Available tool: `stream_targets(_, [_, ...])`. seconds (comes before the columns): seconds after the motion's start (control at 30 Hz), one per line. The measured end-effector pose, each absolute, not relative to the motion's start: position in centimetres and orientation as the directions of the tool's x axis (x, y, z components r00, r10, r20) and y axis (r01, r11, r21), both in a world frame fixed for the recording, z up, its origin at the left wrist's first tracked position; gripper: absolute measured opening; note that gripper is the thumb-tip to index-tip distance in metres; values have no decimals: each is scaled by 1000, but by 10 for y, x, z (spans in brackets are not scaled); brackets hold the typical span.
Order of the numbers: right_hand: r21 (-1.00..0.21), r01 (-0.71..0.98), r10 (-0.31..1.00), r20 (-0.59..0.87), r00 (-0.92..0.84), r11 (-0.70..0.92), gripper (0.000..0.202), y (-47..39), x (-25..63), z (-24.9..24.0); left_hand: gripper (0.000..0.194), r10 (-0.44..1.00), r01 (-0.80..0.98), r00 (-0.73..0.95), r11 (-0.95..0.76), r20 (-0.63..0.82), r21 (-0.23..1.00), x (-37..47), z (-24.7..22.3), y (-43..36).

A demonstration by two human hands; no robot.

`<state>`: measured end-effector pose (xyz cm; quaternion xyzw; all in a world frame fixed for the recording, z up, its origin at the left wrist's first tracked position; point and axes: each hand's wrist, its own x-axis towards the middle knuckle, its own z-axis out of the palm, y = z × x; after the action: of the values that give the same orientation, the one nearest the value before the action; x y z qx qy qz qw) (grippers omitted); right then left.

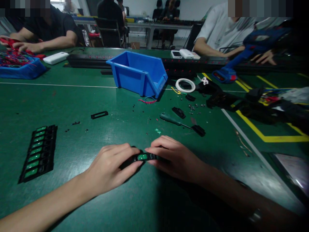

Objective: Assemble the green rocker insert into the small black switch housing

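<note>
Between both hands, just above or on the green tabletop, is a small black plastic housing (151,156) with a green circuit board (142,157) in it. My left hand (116,164) grips its left end, thumb in front and fingers behind. At the other end, my right hand (173,158) pinches it in the same way. Farther left lies a row of similar black housings (49,146) with green boards, set side by side. A screwdriver (172,120) with a green handle rests beyond my right hand, its tip near a small black part (198,130).
A blue bin (140,75) stands mid-table, with a white tape roll (185,85) and loose screws (191,107) to its right. A black frame (99,114) lies left. A blue cordless drill (241,58) is at the back right. Co-workers sit across the table, one handling red wires (14,59).
</note>
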<state>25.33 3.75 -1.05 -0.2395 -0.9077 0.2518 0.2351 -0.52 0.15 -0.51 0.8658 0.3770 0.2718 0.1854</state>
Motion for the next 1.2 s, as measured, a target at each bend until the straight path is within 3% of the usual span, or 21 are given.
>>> stream_targets(0.4, [-510,325,531,330,-781,796,21,40,250,-12,18,766,585,550,-638,333,501,-4,-7,2])
stream_targets(1.2, [-537,335,550,308,-776,774,22,41,250,-13,19,765,591,566,-636,308,496,-4,-7,2])
